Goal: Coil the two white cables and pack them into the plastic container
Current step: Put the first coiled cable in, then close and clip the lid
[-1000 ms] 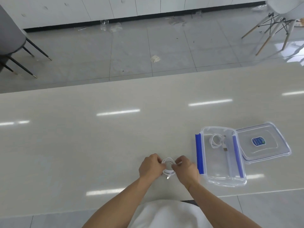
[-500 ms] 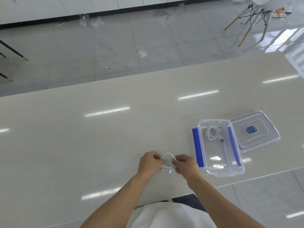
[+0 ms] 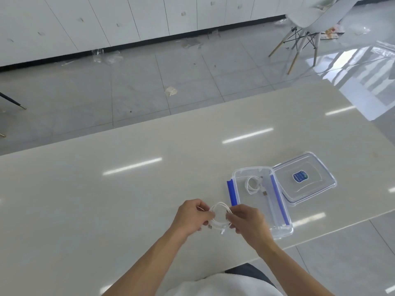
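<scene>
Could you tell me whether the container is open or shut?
Open: the lid lies beside the container, and one coiled cable shows inside.

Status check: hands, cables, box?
Left hand and right hand both pinching second coil above table. First coil already in open container. Lid off, beside it. Path clear.

The table [image 3: 106, 199] is glossy and smooth, perhaps stone. The container [image 3: 277, 229] and lid [image 3: 320, 193] are clear plastic; the floor [image 3: 139, 88] is glossy tile.

Office-like room: white cabinets [image 3: 106, 20], tiled floor [image 3: 139, 88], chair [image 3: 310, 20].
</scene>
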`<move>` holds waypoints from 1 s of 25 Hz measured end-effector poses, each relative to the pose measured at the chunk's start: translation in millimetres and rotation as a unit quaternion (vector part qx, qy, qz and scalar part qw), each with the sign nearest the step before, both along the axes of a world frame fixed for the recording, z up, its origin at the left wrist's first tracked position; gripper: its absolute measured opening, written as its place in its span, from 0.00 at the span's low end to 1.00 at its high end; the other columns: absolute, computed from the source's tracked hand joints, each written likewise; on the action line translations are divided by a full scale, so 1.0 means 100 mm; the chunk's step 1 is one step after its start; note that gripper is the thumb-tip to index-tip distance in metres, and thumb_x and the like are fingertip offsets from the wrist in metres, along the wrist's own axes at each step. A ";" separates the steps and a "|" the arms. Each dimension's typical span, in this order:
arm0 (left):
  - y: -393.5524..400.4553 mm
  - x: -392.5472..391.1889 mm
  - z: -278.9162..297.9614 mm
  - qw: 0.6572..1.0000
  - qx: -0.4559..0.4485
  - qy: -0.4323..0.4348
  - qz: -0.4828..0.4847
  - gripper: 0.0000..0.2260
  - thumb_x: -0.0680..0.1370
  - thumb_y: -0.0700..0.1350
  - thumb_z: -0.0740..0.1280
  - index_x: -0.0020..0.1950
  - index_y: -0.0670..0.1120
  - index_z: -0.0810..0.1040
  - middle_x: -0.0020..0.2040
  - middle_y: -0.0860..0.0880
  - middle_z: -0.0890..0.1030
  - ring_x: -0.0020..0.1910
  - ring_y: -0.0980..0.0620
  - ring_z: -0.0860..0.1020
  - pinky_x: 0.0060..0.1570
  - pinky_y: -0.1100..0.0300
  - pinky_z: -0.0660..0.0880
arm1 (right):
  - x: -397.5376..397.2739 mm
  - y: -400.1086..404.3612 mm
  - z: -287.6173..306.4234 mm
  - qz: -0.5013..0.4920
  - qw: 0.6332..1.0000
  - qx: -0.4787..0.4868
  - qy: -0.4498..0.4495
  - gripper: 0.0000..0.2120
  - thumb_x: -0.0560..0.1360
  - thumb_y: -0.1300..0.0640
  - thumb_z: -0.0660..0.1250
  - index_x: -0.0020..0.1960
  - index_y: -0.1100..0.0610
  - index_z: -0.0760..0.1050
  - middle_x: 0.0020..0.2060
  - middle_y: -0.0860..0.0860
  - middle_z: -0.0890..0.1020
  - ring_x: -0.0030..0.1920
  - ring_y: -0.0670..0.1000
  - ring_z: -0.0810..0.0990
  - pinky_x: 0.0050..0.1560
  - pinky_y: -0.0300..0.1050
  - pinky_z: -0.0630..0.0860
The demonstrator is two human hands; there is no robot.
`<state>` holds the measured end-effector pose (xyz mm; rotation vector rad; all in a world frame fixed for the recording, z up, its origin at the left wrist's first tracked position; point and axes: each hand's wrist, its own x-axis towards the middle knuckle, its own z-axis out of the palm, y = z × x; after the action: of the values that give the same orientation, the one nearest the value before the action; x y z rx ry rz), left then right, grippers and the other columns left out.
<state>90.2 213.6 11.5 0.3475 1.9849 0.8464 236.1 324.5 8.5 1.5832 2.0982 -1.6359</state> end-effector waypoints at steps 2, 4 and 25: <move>0.29 0.11 0.14 0.999 0.010 0.026 -0.038 0.05 0.69 0.48 0.74 0.42 0.49 0.81 0.36 0.50 0.86 0.33 0.55 0.83 0.31 0.61 0.77 | 0.17 0.24 0.11 0.000 1.000 0.025 -0.005 0.05 0.75 0.52 0.70 0.42 0.46 0.83 0.34 0.44 0.87 0.35 0.46 0.86 0.42 0.46 0.85; 0.59 0.21 0.22 0.995 0.013 0.055 -0.082 0.06 0.69 0.49 0.73 0.42 0.49 0.81 0.37 0.51 0.86 0.35 0.54 0.83 0.35 0.58 0.78 | 0.31 0.47 0.17 -0.006 0.999 0.048 -0.020 0.04 0.76 0.52 0.70 0.44 0.47 0.83 0.35 0.44 0.87 0.36 0.46 0.86 0.45 0.48 0.85; 1.85 0.62 -0.18 0.816 -0.222 0.266 -0.462 0.10 0.74 0.34 0.65 0.54 0.39 0.79 0.54 0.41 0.82 0.49 0.41 0.83 0.36 0.54 0.76 | 0.23 0.75 -0.26 -0.131 0.970 -0.057 -0.196 0.13 0.77 0.65 0.61 0.58 0.60 0.80 0.53 0.59 0.84 0.52 0.60 0.84 0.49 0.49 0.81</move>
<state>152.5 398.8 -6.2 1.2361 2.0499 -0.3848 259.3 399.7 -17.8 2.0138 1.6290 -1.3304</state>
